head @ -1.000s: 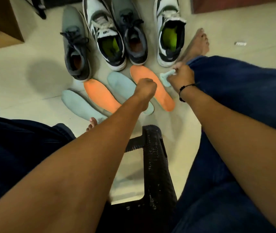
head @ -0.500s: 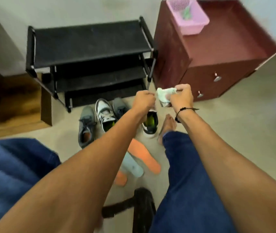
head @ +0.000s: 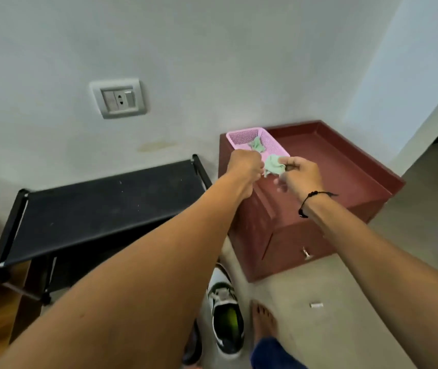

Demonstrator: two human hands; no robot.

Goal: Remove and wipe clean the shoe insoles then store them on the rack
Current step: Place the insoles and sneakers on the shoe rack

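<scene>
My right hand (head: 301, 174) grips a crumpled pale green cloth (head: 273, 167), held over the front end of a pink basket (head: 239, 136). My left hand (head: 245, 166) is a closed fist just left of the cloth, level with it. A second green cloth (head: 256, 145) lies inside the basket. The black shoe rack (head: 100, 209) stands to the left below my left arm, its top shelf bare. A white and black shoe (head: 226, 324) with a green insole inside it sits on the floor below. The loose insoles are out of view.
The basket rests on a dark red cabinet (head: 345, 182) with a drawer knob at its front. A wall socket (head: 118, 98) is above the rack. My bare foot (head: 263, 320), a dark shoe (head: 194, 347) and a small white scrap (head: 316, 305) are on the floor.
My view has swung up from the floor, shoes and insoles to the wall. Both hands have risen with the cloth to the pink basket on the cabinet.
</scene>
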